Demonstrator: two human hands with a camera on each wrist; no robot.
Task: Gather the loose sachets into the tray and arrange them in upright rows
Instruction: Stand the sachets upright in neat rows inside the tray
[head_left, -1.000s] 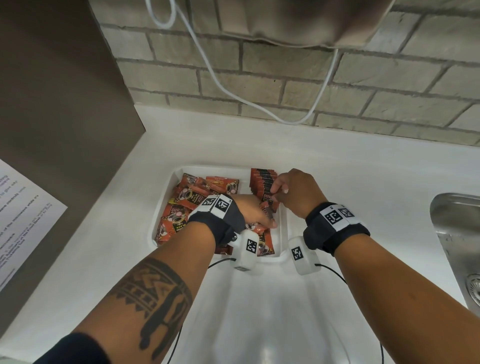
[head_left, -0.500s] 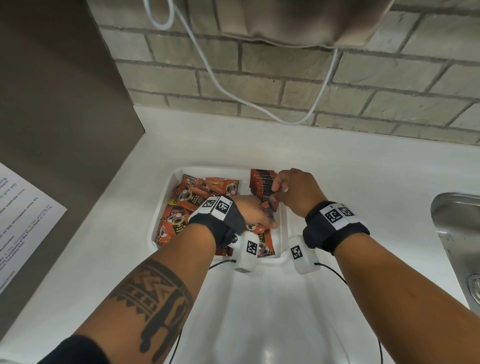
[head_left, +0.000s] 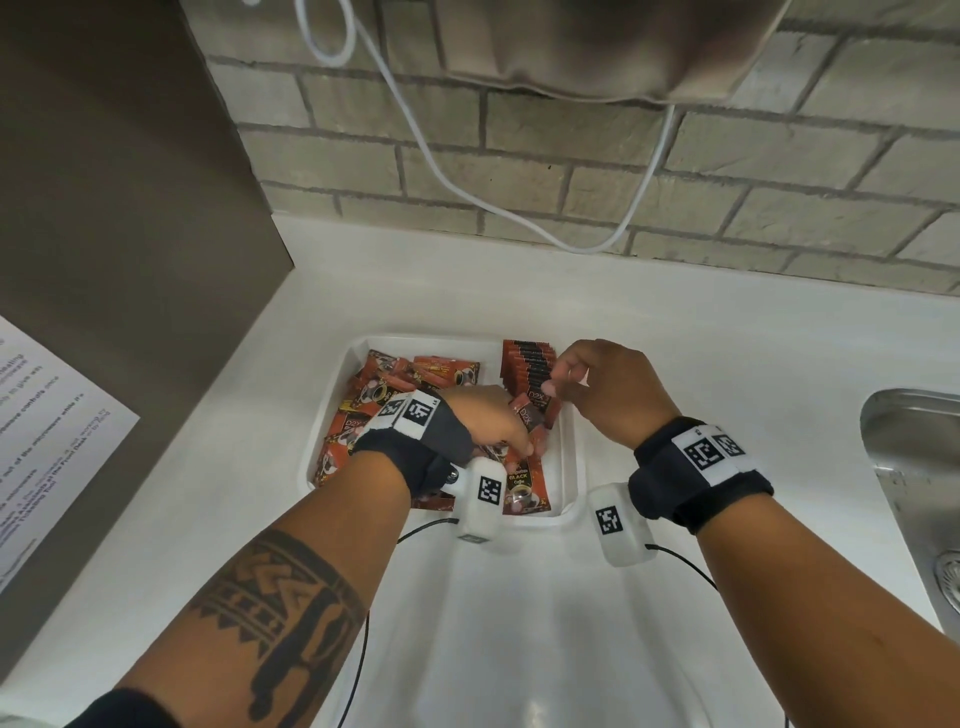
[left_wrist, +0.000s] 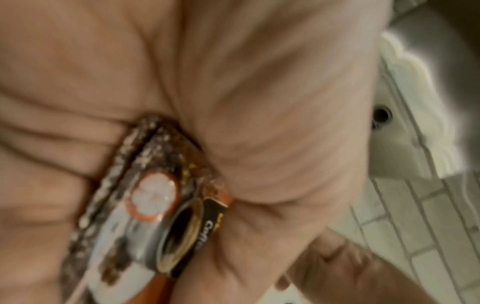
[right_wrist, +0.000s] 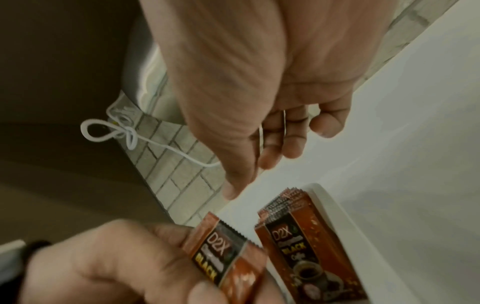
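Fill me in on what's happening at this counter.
A person is sorting coffee sachets in a white tray on the counter. The left hand grips a few sachets over the tray. The right hand is above the upright row at the tray's far right; its fingers are loosely curled and hold nothing. The loose pile on the tray's left still lies jumbled, so most sorting remains.
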